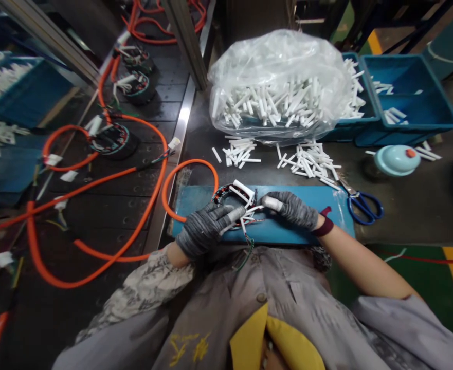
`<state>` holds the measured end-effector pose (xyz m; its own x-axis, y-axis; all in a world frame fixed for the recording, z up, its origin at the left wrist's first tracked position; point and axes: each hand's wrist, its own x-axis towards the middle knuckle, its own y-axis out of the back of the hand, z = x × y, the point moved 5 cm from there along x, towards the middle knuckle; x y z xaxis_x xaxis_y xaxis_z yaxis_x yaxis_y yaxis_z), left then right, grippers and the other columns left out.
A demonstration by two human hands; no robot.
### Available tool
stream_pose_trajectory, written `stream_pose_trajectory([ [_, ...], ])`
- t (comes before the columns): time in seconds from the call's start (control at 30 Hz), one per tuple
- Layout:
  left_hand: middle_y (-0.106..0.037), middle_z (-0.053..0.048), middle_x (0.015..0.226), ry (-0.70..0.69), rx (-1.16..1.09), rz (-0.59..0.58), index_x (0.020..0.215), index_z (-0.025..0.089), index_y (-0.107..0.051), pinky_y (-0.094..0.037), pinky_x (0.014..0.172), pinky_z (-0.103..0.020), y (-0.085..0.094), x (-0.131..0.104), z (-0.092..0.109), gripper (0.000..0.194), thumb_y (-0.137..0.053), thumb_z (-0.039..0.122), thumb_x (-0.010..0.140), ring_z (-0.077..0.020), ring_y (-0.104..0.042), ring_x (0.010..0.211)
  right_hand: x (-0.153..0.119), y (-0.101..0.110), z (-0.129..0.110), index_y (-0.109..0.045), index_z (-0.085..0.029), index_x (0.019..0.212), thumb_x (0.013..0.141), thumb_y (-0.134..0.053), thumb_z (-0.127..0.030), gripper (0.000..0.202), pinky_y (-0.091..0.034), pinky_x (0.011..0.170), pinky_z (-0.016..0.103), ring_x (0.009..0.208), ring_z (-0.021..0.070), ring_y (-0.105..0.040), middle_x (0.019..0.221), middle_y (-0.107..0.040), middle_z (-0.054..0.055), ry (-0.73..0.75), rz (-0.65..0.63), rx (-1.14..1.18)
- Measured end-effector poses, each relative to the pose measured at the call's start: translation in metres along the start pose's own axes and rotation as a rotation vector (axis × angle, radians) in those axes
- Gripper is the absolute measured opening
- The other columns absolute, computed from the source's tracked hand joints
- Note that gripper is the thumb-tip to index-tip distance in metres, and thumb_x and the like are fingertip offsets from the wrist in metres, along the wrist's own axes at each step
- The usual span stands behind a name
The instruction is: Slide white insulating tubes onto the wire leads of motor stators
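My left hand (203, 229), in a grey striped glove with white-wrapped fingertips, is closed at the near side of a ring-shaped motor stator (224, 193). Its fingertips pinch among wires and short white sleeves there; which one they grip is partly hidden. My right hand (293, 210), gloved alike, pinches a thin white sleeve (256, 207) just right of the stator. Several white sleeves (243, 189) stand up from the stator's wires. Thin green and dark wires (249, 252) hang toward my lap. An orange cable (165, 192) loops out on the left. Beneath it all lies a blue board (307, 232).
Loose white sleeves (313, 163) lie behind the board, before a clear plastic bag (276, 77) full of them. Blue bins (419, 131) stand back right. Scissors (365, 206) and a light-blue lidded container (397, 160) sit right. Left, a conveyor (133, 192) carries more stators (114, 141) with orange cables.
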<state>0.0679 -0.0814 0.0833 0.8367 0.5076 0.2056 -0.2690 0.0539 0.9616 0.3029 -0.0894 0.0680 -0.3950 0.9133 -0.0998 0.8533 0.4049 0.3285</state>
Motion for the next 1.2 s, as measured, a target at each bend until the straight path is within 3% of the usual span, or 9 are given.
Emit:
stream_pose_trajectory([
  [0.13, -0.076, -0.012, 0.122, -0.020, -0.015, 0.003, 0.141, 0.026, -0.067, -0.060, 0.077, -0.034, -0.002, -0.001, 0.000, 0.046, -0.061, 0.044, 0.099, -0.0271, -0.072, 0.101, -0.001, 0.003, -0.009, -0.074, -0.020, 0.106, 0.096, -0.060, -0.065, 0.047, -0.054, 0.081, 0.037, 0.086, 0.0201, -0.065, 0.098, -0.074, 0.008, 0.073, 0.085, -0.162],
  [0.3, -0.076, -0.011, 0.122, -0.005, -0.020, -0.009, 0.141, 0.028, -0.067, -0.059, 0.079, -0.033, -0.002, -0.001, -0.001, 0.042, -0.058, 0.033, 0.100, -0.0254, -0.071, 0.105, 0.007, -0.024, 0.000, -0.059, -0.022, 0.055, 0.104, -0.033, -0.069, 0.073, -0.048, 0.053, 0.029, 0.045, 0.0122, -0.049, 0.048, -0.055, 0.000, -0.136, -0.187, 0.088],
  [0.37, -0.077, -0.011, 0.119, -0.034, -0.023, 0.021, 0.141, 0.026, -0.067, -0.058, 0.085, -0.036, 0.003, -0.001, 0.002, 0.043, -0.060, 0.035, 0.099, -0.0257, -0.071, 0.104, 0.010, -0.020, -0.001, -0.057, -0.022, 0.051, 0.106, -0.027, -0.067, 0.077, -0.051, 0.057, 0.028, 0.044, 0.0116, -0.050, 0.046, -0.055, 0.001, -0.113, -0.146, -0.040],
  [0.53, -0.079, -0.007, 0.113, -0.065, 0.021, 0.114, 0.134, 0.026, -0.070, -0.050, 0.098, -0.044, 0.010, 0.004, 0.010, 0.037, -0.065, 0.034, 0.098, -0.0277, -0.070, 0.108, 0.023, 0.051, 0.001, -0.077, -0.025, 0.093, 0.104, -0.044, -0.059, 0.048, -0.055, 0.087, 0.041, 0.085, 0.0223, -0.068, 0.089, -0.074, 0.007, -0.107, 0.266, -0.480],
  [0.63, -0.080, -0.006, 0.096, -0.014, 0.079, 0.171, 0.130, 0.025, -0.072, -0.049, 0.092, -0.041, 0.005, 0.011, 0.013, 0.031, -0.063, 0.031, 0.101, -0.0236, -0.072, 0.089, 0.035, 0.099, 0.019, -0.076, -0.018, 0.095, 0.095, -0.061, -0.043, 0.029, -0.046, 0.105, 0.056, 0.113, 0.0352, -0.061, 0.110, -0.073, 0.016, -0.206, 0.509, -0.808],
  [0.73, -0.080, -0.007, 0.100, 0.106, 0.077, 0.182, 0.129, 0.026, -0.073, -0.049, 0.090, -0.041, -0.003, 0.015, 0.011, 0.030, -0.061, 0.033, 0.103, -0.0237, -0.074, 0.091, 0.041, 0.114, 0.033, -0.074, -0.015, 0.093, 0.087, -0.066, -0.033, 0.021, -0.039, 0.111, 0.063, 0.126, 0.0408, -0.054, 0.123, -0.070, 0.020, -0.190, 0.563, -0.955],
  [1.0, -0.080, -0.004, 0.107, 0.046, -0.128, 0.240, 0.119, 0.025, -0.074, -0.051, 0.105, -0.041, -0.012, 0.012, 0.012, 0.024, -0.054, 0.026, 0.105, -0.0179, -0.075, 0.100, -0.032, 0.063, -0.012, -0.064, -0.023, 0.102, 0.095, -0.066, -0.034, 0.014, -0.054, 0.104, 0.047, 0.113, 0.0247, -0.071, 0.119, -0.075, 0.010, 0.326, 0.922, -0.331],
  [1.07, -0.080, -0.004, 0.109, 0.016, -0.109, 0.250, 0.120, 0.024, -0.073, -0.050, 0.109, -0.040, -0.011, 0.012, 0.015, 0.024, -0.053, 0.024, 0.105, -0.0173, -0.075, 0.101, -0.045, 0.035, -0.009, -0.066, -0.024, 0.106, 0.094, -0.069, -0.032, 0.015, -0.061, 0.085, 0.038, 0.089, 0.0198, -0.075, 0.099, -0.078, 0.003, 0.237, 0.771, -0.180],
  [1.2, -0.080, -0.005, 0.107, -0.012, -0.164, 0.323, 0.118, 0.021, -0.073, -0.051, 0.110, -0.039, -0.007, 0.013, 0.018, 0.021, -0.058, 0.023, 0.103, -0.0185, -0.076, 0.100, -0.053, -0.006, 0.008, -0.073, -0.023, 0.105, 0.092, -0.070, -0.034, 0.017, -0.062, 0.087, 0.035, 0.090, 0.0204, -0.076, 0.101, -0.080, 0.004, 0.084, 0.542, -0.071],
])
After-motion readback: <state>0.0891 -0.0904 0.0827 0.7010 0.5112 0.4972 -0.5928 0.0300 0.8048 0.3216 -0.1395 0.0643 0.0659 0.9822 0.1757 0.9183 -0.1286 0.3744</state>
